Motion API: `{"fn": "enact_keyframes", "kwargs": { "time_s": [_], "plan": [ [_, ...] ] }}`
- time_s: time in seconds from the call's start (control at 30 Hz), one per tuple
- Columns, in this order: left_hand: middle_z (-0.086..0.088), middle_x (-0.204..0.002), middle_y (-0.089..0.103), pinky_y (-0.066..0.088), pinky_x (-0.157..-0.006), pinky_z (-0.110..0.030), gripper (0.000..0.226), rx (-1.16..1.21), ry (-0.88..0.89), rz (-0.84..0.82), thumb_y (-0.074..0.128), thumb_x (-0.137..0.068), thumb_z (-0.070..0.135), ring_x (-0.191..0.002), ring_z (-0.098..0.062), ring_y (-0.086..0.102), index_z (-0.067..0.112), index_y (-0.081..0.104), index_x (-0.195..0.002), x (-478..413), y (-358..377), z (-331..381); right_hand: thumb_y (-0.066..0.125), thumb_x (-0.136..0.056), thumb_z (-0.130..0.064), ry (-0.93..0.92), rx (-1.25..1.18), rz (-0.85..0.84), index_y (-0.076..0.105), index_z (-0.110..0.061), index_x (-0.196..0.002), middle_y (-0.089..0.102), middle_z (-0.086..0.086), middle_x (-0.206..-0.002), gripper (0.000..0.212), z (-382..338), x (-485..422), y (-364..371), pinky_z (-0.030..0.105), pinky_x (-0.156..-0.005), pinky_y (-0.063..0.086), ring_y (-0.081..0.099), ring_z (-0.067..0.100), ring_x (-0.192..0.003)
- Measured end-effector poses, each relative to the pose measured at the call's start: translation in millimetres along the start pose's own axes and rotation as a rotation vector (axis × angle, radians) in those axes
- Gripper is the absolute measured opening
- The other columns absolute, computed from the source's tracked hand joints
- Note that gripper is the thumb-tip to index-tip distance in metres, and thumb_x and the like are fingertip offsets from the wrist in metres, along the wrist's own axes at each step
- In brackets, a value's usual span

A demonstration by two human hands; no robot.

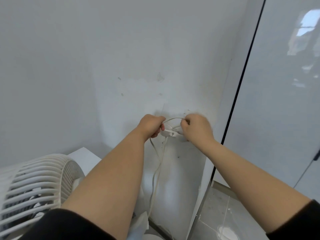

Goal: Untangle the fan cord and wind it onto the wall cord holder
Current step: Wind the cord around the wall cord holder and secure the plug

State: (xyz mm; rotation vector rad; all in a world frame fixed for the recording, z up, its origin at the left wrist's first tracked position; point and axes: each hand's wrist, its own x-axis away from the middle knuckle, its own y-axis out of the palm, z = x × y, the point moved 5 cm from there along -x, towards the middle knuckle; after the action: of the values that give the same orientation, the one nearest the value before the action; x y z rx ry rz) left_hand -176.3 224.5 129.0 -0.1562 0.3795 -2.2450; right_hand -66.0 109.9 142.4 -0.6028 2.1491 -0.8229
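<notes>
Both of your hands are up at the wall, close together on either side of the cord holder (170, 133). Your left hand (151, 126) has its fingers curled round the fan cord (156, 170), and your right hand (198, 129), a little blurred, pinches the same cord with bent fingers. Between the two, a short arc of cord bows up over the holder. The holder is a small white piece fixed low on the wall (121, 58), and your right hand covers its right end. How many turns already lie on it cannot be told.

From your left fist two strands of cord hang down along the wall, run close together and cross once. They drop behind your left forearm near the bottom edge, so their lower ends are hidden.

Your white fan (34, 186) sits at the lower left, its ribbed grille tilted, partly hidden by your left arm and black sleeve (69, 226). A white block (83, 156) stands behind it against the wall. To your right a glossy pale panel (285, 101) meets the wall at a thin black strip (242, 84), just beside your right wrist. Grey floor tiles (216, 205) with white smears show below.
</notes>
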Motion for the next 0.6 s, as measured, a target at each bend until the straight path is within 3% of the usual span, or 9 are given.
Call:
{"fn": "enact_keyframes", "kwargs": {
  "time_s": [0.07,0.13,0.27,0.37,0.43,0.53,0.6],
  "plan": [
    [0.000,-0.038,0.037,0.029,-0.044,-0.020,0.035,-0.024,0.006,0.028,0.047,-0.089,0.015,-0.042,-0.018,0.033,0.006,0.052,-0.056,-1.6,-1.9,-0.9,0.040,-0.085,-0.009,0.125,-0.296,-0.021,0.055,-0.009,-0.071,0.062,0.009,-0.057,0.021,5.2,3.4,1.9,0.034,-0.047,0.052,0.059,0.023,-0.045],
    [-0.004,-0.047,0.037,0.029,-0.048,-0.022,0.034,-0.071,0.020,0.062,0.047,-0.087,0.014,-0.045,-0.019,0.035,0.008,0.053,-0.055,-3.2,-3.4,-0.7,0.037,-0.086,0.001,0.162,-0.510,-0.060,0.058,-0.014,-0.080,0.063,0.008,-0.063,0.026,2.7,9.4,2.4,0.032,-0.047,0.053,0.057,0.016,-0.041],
    [-0.003,-0.050,0.036,0.028,-0.046,-0.022,0.032,-0.082,0.040,0.063,0.051,-0.088,0.016,-0.047,-0.018,0.033,0.008,0.059,-0.059,-5.2,-6.2,-1.5,0.047,-0.082,0.001,0.033,-0.414,-0.140,0.061,-0.020,-0.070,0.067,0.009,-0.072,0.028,-1.4,8.2,-6.4,0.032,-0.056,0.050,0.061,0.015,-0.051],
    [-0.002,-0.051,0.038,0.030,-0.046,-0.022,0.030,-0.115,0.066,0.016,0.057,-0.089,0.021,-0.047,-0.017,0.035,0.009,0.062,-0.062,-4.8,-4.5,-0.2,0.053,-0.087,-0.010,0.201,-0.677,-0.270,0.066,-0.012,-0.075,0.069,0.011,-0.076,0.018,5.2,10.4,-10.4,0.028,-0.056,0.048,0.062,0.019,-0.060],
    [-0.003,-0.050,0.038,0.030,-0.045,-0.021,0.027,-0.122,0.073,-0.033,0.060,-0.087,0.020,-0.044,-0.016,0.037,0.010,0.059,-0.062,-4.1,0.2,-0.4,0.057,-0.090,-0.019,0.260,-0.778,-0.271,0.068,-0.008,-0.075,0.070,0.011,-0.076,0.022,8.7,13.4,-11.5,0.029,-0.064,0.051,0.065,0.020,-0.065],
    [0.000,-0.041,0.038,0.030,-0.046,-0.024,0.028,-0.118,0.049,-0.098,0.057,-0.086,0.011,-0.036,-0.014,0.036,0.009,0.055,-0.058,-1.7,7.4,-1.9,0.065,-0.084,-0.007,0.215,-0.761,-0.218,0.070,-0.008,-0.073,0.071,0.005,-0.069,0.012,12.1,18.6,-10.9,0.029,-0.071,0.053,0.068,0.015,-0.062],
    [0.001,-0.036,0.040,0.032,-0.047,-0.024,0.032,-0.133,0.037,-0.106,0.053,-0.086,0.008,-0.036,-0.015,0.038,0.009,0.058,-0.054,0.6,8.8,-1.9,0.064,-0.082,0.003,0.264,-0.846,-0.201,0.069,-0.003,-0.082,0.070,0.007,-0.070,0.008,12.5,20.5,-12.1,0.029,-0.072,0.054,0.067,0.017,-0.063]
  ]
}}
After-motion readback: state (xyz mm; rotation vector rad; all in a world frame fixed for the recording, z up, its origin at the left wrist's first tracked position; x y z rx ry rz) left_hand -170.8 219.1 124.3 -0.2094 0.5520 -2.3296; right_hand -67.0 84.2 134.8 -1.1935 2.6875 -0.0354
